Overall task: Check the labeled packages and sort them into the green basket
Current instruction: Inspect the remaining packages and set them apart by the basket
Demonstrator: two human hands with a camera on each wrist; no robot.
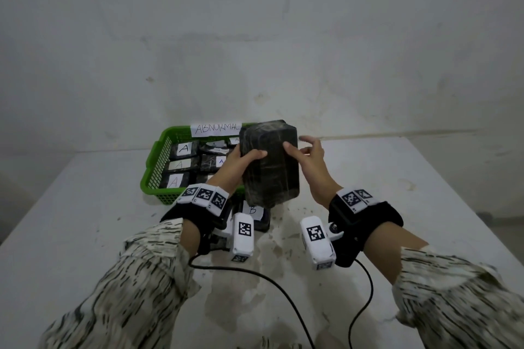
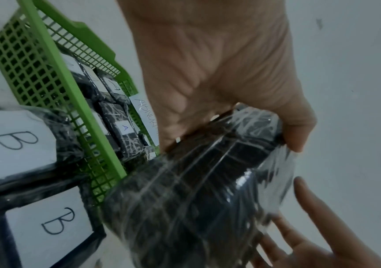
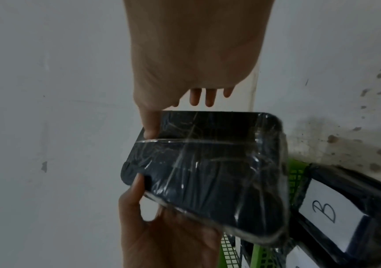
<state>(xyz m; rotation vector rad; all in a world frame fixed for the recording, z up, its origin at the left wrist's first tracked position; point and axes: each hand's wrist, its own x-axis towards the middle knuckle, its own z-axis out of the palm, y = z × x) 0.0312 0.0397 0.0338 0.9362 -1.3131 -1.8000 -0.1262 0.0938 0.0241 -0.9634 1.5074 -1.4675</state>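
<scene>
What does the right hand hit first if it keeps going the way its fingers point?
Probably nothing near: the right hand has its thumb on the held package, but its fingers point past the package's right edge, over bare table toward the wall. Depth is unclear, so the wall is a guess.

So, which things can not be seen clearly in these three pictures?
- Label of the held black plastic-wrapped package: no view shows it; only blank faces are turned to the cameras.
- Right side of the green plastic mesh basket: head view, hidden behind the held package.
- Left hand grip: head view, fingers hidden behind the package.
- Lower B-labelled package: left wrist view, cut off by the frame edge.
</scene>
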